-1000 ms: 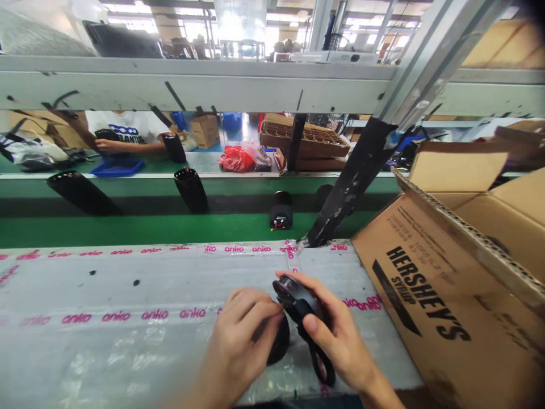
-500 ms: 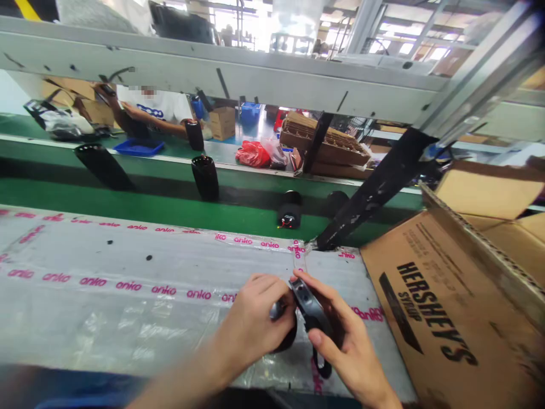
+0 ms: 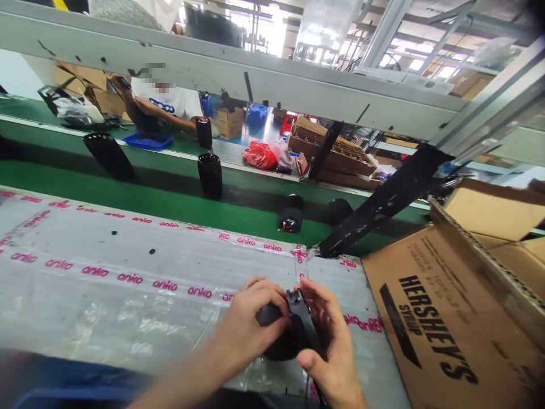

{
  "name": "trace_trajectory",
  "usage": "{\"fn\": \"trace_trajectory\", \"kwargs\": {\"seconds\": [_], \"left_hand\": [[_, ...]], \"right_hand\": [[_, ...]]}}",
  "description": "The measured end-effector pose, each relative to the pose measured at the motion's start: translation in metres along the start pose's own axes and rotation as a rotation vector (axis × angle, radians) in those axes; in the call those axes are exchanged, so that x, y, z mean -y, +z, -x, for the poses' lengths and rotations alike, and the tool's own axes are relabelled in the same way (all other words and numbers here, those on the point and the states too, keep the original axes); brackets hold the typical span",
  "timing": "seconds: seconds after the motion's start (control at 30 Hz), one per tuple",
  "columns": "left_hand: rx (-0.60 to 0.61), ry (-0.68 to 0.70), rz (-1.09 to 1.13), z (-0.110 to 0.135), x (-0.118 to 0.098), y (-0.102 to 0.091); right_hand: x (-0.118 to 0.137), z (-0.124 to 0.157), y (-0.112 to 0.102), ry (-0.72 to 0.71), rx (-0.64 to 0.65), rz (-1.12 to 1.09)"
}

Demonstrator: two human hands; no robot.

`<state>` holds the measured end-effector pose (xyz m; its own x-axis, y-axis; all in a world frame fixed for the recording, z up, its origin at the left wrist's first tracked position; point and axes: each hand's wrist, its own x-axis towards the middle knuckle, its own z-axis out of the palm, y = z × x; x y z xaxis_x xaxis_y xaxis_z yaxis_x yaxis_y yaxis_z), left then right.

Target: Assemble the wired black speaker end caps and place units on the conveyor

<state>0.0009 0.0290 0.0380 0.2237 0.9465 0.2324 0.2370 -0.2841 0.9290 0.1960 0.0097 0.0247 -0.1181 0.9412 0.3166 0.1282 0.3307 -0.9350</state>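
My left hand [image 3: 249,321] is closed, thumb and fingers around a dark rounded piece [image 3: 279,347] whose far side the fingers hide. My right hand [image 3: 334,346] grips a black curved part [image 3: 303,321] with small holes at its upper end, held upright against the dark piece. The two parts appear to touch, though the join is hidden between my hands. Below my right palm a thin dark strap or cord hangs down. Both hands are just above the plastic-wrapped bench top [image 3: 128,312], which is crossed by pink-lettered tape.
A green conveyor belt [image 3: 170,196] carries black cylindrical shells [image 3: 210,176] and a smaller black cylinder with coloured wires [image 3: 290,215]. A cardboard box [image 3: 426,318] stands close on the right beside a slanted black post [image 3: 383,199]. Across the belt, a co-worker [image 3: 170,105] holds dark parts.
The black curved part has been turned more upright and brought against the dark rounded piece. My hands are closer together. The camera view has shifted slightly.
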Motion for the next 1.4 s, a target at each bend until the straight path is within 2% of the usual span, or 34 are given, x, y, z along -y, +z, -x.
{"fn": "trace_trajectory", "kwargs": {"seconds": [0.13,0.2,0.3,0.43,0.53,0.6,0.7,0.77,0.83,0.9,1.03,1.13,1.23,1.33,1.4], "left_hand": [[0.042,0.018,0.037,0.006,0.004,-0.002],[-0.004,-0.01,0.075,0.009,0.006,-0.002],[-0.084,-0.031,0.09,0.013,0.011,0.007],[-0.054,-0.004,0.125,0.018,0.018,0.018],[0.03,0.001,0.224,0.025,0.024,0.011],[0.064,0.021,0.377,0.03,0.031,0.004],[0.067,0.001,0.655,0.034,0.039,-0.004],[0.071,-0.051,0.678,0.034,0.043,-0.005],[0.073,-0.094,0.547,0.031,0.044,-0.003],[0.078,-0.119,0.404,0.028,0.044,0.001],[0.046,-0.071,0.356,0.025,0.044,0.013],[-0.016,0.003,0.408,0.024,0.047,0.019],[0.007,0.03,0.438,0.025,0.049,0.017],[0.019,-0.05,0.38,0.034,0.049,0.012],[-0.06,-0.111,0.336,0.043,0.048,0.015]], "right_hand": [[0.001,-0.001,0.006,-0.078,-0.05,0.184],[0.005,-0.002,0.006,-0.125,-0.019,0.282],[0.01,-0.005,0.007,-0.204,0.019,0.434],[0.009,-0.005,0.013,-0.266,-0.014,0.554],[0.007,-0.004,0.017,-0.257,-0.055,0.58],[0.006,-0.002,0.021,-0.238,-0.063,0.59],[0.006,0.003,0.032,-0.2,-0.063,0.697],[0.009,0.007,0.036,-0.162,-0.033,0.743],[0.011,0.012,0.034,-0.103,0.033,0.66],[0.009,0.019,0.024,0.001,0.052,0.471],[-0.012,0.03,0.005,0.244,-0.08,0.137],[-0.034,0.034,0.011,0.243,-0.085,-0.041],[-0.045,0.034,0.023,0.217,-0.171,-0.181],[-0.043,0.036,0.026,0.228,-0.223,-0.17],[-0.038,0.041,0.025,0.263,-0.228,-0.113]]}}
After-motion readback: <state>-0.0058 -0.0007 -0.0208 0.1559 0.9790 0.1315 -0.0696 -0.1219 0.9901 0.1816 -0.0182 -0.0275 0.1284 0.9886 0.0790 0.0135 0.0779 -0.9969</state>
